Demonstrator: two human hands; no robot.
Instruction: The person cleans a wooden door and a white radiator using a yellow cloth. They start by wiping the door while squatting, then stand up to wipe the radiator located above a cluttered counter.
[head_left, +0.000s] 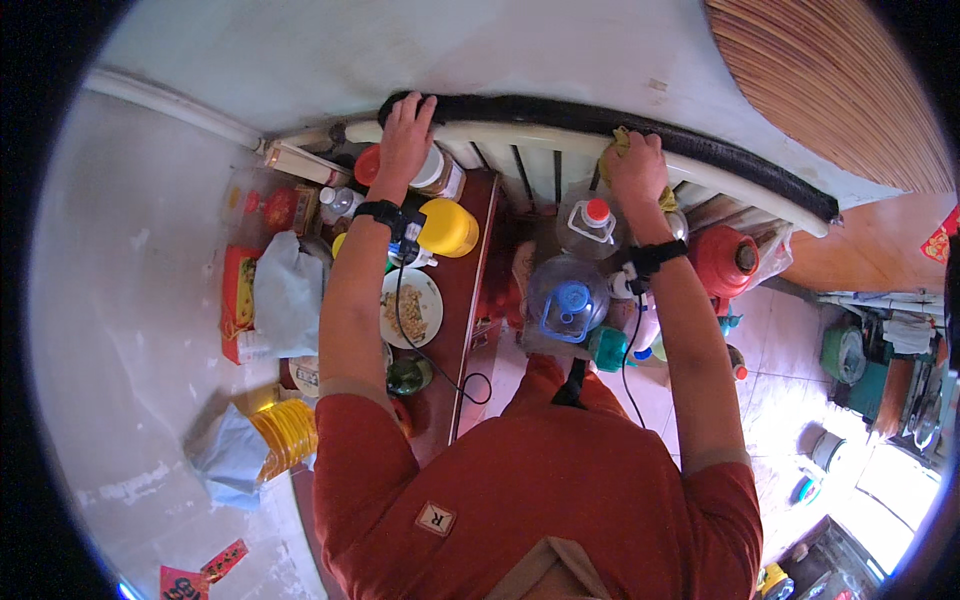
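Observation:
A long black padded strip (555, 112) runs against the wall, just behind the cream top rail of a radiator (525, 137). My left hand (407, 139) lies over the strip's left end with its fingers spread a little. Bunched in my right hand (639, 166) is a yellow-green cloth (669, 199), held at the radiator's top rail. Jars with red and white lids and a yellow-lidded container (448, 227) stand beside my left forearm. Below my right hand are a clear jug with a red cap (597, 212) and a large bottle with a blue cap (573, 298).
A dark red cabinet top (442, 375) on the left bears a plate of food (411, 308), a green glass item and bags. A red thermos (722, 261) stands right of my right forearm. A ribbed woven panel (840, 82) hangs at upper right.

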